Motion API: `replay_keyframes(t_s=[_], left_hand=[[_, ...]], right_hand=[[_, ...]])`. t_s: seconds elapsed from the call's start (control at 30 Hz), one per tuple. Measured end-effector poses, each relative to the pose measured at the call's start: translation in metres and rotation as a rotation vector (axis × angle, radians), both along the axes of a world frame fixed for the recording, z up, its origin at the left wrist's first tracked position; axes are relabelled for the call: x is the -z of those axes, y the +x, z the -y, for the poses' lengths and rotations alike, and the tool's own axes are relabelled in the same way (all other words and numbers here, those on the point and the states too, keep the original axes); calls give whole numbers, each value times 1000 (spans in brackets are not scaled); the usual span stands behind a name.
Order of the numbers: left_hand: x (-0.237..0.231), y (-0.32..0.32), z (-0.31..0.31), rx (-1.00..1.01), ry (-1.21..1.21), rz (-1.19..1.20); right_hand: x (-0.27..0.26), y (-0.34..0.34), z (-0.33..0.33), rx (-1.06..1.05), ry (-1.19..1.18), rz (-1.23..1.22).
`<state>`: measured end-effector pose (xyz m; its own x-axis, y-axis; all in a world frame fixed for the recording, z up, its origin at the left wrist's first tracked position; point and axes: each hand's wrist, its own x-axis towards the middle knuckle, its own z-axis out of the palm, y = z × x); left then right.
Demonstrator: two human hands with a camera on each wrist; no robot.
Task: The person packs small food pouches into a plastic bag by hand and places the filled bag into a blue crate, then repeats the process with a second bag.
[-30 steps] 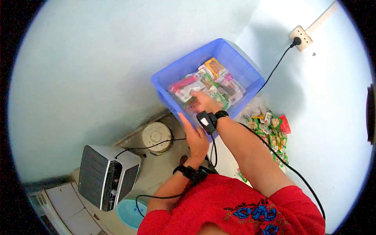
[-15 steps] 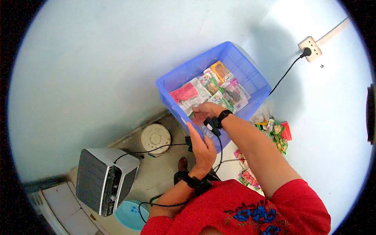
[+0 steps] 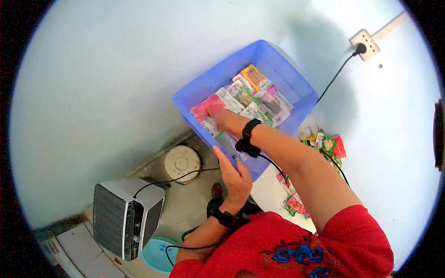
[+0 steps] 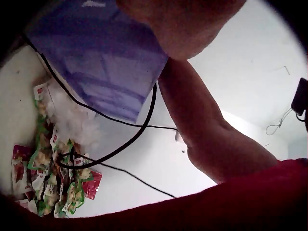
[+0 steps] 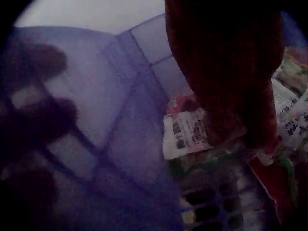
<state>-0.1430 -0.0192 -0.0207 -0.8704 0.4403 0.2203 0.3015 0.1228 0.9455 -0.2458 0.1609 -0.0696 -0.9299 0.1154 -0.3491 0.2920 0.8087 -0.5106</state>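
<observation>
Inside a blue rectangular plastic crate, a person's right hand is touching a flat pink-and-white plastic packet lying among other colourful packets, any pinch impossible to tell, while the left hand is bracing the crate's outer wall, fingers straight and apart.

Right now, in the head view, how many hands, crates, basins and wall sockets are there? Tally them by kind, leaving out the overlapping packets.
Hands: 2 (left hand, right hand)
Blue crate: 1
Light-blue basin: 1
Wall socket: 1
Total: 5
</observation>
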Motion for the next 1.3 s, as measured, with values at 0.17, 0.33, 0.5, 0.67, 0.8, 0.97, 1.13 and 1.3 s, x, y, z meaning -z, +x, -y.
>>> replay_keyframes(t_s=[0.17, 0.33, 0.5, 0.67, 0.8, 0.97, 1.13, 1.3], left_hand=[[0, -1, 2, 22, 2, 18], [-6, 5, 0, 20, 51, 119], [-2, 4, -3, -2, -32, -30], [7, 3, -5, -8, -48, -87], [3, 2, -5, 10, -99, -32], [7, 0, -6, -58, -201, -268], [-6, 5, -4, -43, -213, -240], [-5, 5, -6, -41, -160, -166]], right_hand=[[-63, 24, -5, -117, -45, -28], [-133, 80, -47, 12, -45, -210], [-183, 230, -79, 565, -409, -443], [-83, 374, -108, 810, 29, -357], [-37, 392, -70, 690, 33, -319], [24, 355, -34, 588, 346, -405], [73, 328, -48, 774, 640, -475], [43, 346, -81, 883, 536, -467]])
